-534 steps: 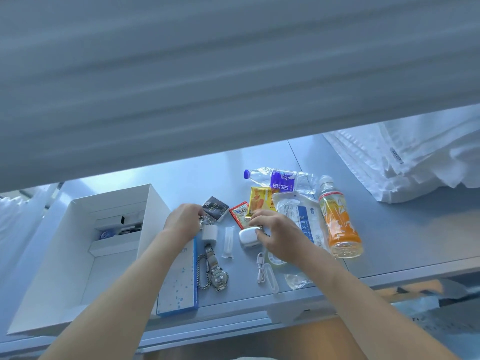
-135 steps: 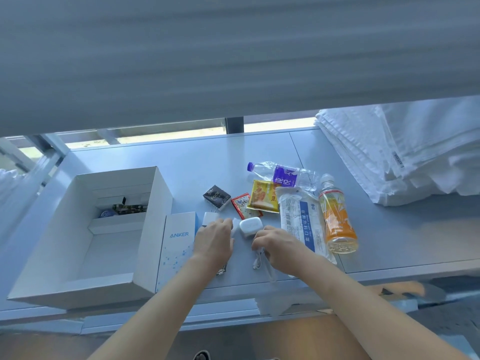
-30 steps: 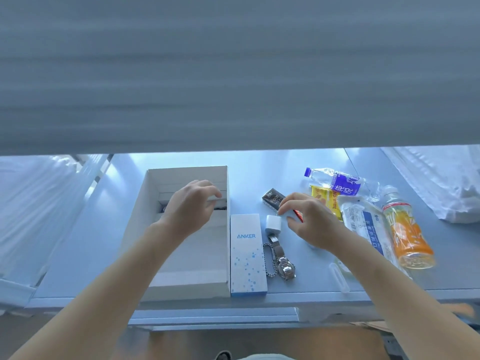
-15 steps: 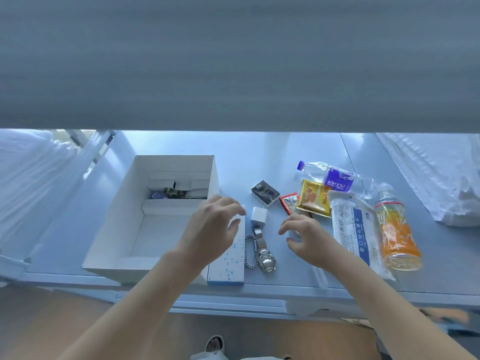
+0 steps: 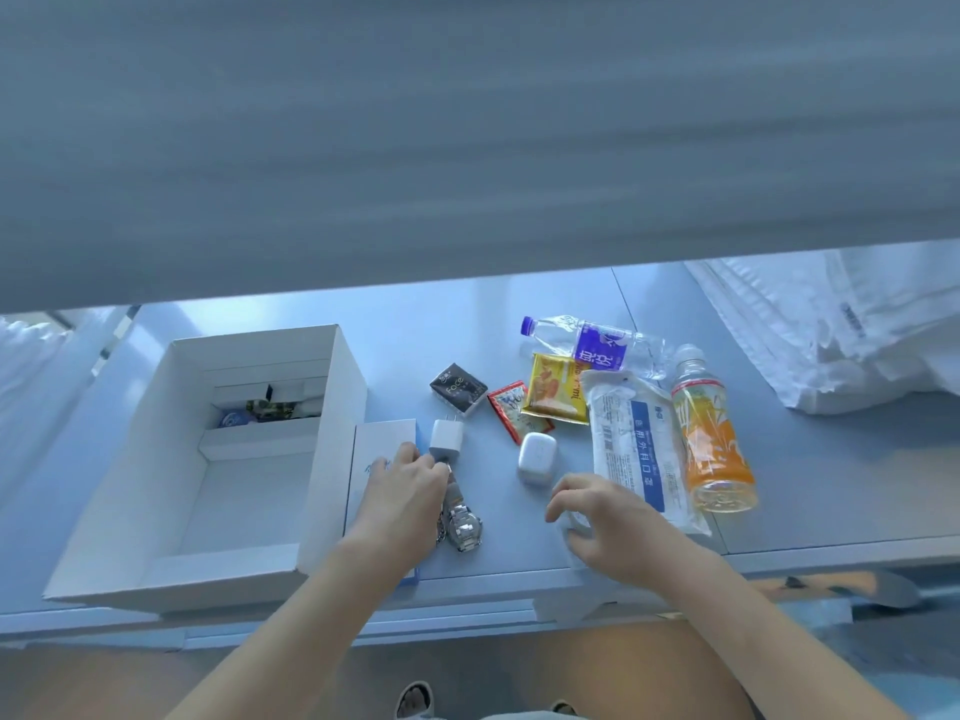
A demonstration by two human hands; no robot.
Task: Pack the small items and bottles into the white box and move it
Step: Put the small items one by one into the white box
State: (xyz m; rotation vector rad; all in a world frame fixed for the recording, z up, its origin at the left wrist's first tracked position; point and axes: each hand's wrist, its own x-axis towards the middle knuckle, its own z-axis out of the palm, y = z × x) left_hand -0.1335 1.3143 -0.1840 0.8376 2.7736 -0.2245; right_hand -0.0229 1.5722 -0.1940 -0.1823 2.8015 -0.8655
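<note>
Fingers (image 5: 410, 454) of both hands curl loosely, holding nothing, beside the open white box (image 5: 332, 459).

white box (image 5: 332, 459): matt white cardboard, smooth walls.
table (image 5: 467, 314): smooth grey-blue top, a soft sheen seen left of the white box.
watch (image 5: 462, 527): polished metal, right of the white box.
orange drink bottle (image 5: 714, 449): clear glossy plastic, far right of the white box.
yellow sachet (image 5: 556, 389): shiny foil-like wrap.
charger plug (image 5: 445, 439): smooth white plastic.
</note>
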